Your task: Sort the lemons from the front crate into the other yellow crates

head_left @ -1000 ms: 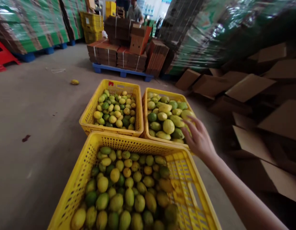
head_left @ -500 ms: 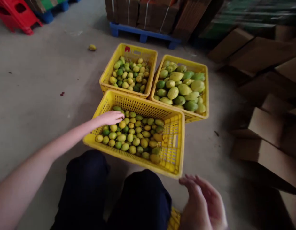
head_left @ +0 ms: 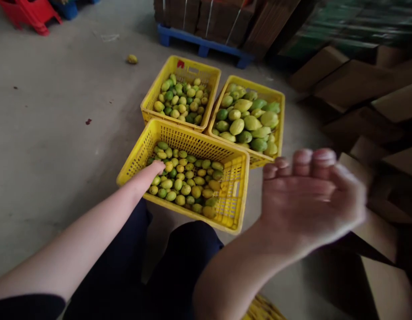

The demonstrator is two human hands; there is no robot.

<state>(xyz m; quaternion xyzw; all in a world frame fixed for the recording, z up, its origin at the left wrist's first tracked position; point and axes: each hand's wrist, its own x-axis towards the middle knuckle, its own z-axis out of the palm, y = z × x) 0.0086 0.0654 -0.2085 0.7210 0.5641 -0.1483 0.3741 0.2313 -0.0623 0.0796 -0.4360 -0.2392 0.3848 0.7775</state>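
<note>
In the nearest yellow crate lie many green and yellow lemons. My left hand reaches down over its left side and touches the lemons, beside a yellow one. The fingers of that hand point away and are mostly hidden, so I cannot see whether they grip a lemon. Raised at the right, near the camera, is my right hand. Its palm shows bare, the fingers are a little bent and slightly blurred, and nothing is in it.
Behind stand two more yellow crates, one with small lemons, one with larger yellow-green fruits. Cardboard boxes crowd the right. A blue pallet bears stacked cardboard. One lemon lies on the floor; a red stool stands far left.
My right hand has risen from low beside the crate's front corner, turning its palm into view. My left hand has shifted slightly within the lemons, its fingers now less visible.
</note>
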